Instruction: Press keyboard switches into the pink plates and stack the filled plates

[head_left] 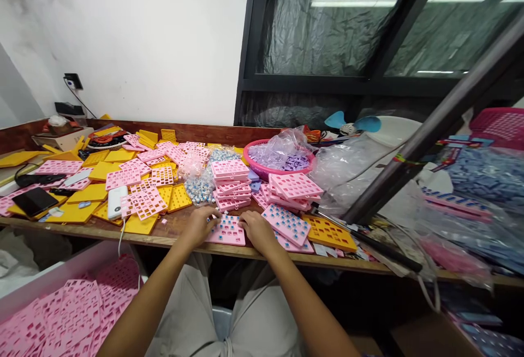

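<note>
A pink plastic board (227, 232) with square holes lies flat at the table's front edge, with small blue pieces seated in several holes. My left hand (200, 227) is on its left side, fingers bent and closed at the edge. Across from it, my right hand (257, 229) curls over the right edge. Any tiny piece between the fingertips is too small to make out. Just right of my right hand is another pink board filled with blue pieces (287, 225), resting on a similar one. Behind my hands rises a stack of pink boards (230, 170).
A clear bag of small blue-and-white pieces (200, 189) stands by the stack. Behind is a pink basket (246, 155) of purple pieces. Yellow boards (88, 210) and a phone (35, 201) lie left. A slanted metal pole (413, 144) crosses the right; a bin of pink sheets (69, 313) stands below left.
</note>
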`<action>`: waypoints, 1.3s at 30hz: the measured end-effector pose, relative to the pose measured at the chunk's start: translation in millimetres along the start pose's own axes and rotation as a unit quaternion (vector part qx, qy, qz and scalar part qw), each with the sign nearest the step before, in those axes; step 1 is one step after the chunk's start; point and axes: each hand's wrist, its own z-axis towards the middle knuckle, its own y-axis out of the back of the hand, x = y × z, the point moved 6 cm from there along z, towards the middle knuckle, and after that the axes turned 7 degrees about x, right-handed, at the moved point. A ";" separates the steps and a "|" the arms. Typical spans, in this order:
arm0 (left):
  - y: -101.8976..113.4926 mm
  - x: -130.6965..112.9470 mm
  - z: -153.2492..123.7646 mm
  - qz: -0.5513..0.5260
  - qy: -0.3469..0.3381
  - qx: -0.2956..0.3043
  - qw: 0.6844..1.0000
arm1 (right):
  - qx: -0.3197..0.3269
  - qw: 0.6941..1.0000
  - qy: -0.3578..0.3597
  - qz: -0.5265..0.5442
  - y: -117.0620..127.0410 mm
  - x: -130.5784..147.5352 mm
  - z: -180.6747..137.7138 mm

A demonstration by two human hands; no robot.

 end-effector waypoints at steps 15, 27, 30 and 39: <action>-46.9 -9.6 7.3 0.128 -0.027 0.058 0.990 | -0.012 0.994 -0.004 0.110 3.0 -6.4 -3.3; -52.4 -8.2 16.0 0.164 -0.028 0.101 0.981 | 0.085 0.983 0.029 -0.158 -6.2 12.9 2.8; -52.9 -7.2 8.8 0.144 -0.010 0.064 0.988 | 0.093 0.979 0.059 -0.172 -9.5 17.8 -3.2; 1.5 24.8 4.4 0.009 0.009 -0.094 0.995 | 0.117 0.968 0.085 -0.206 -9.8 26.6 -18.6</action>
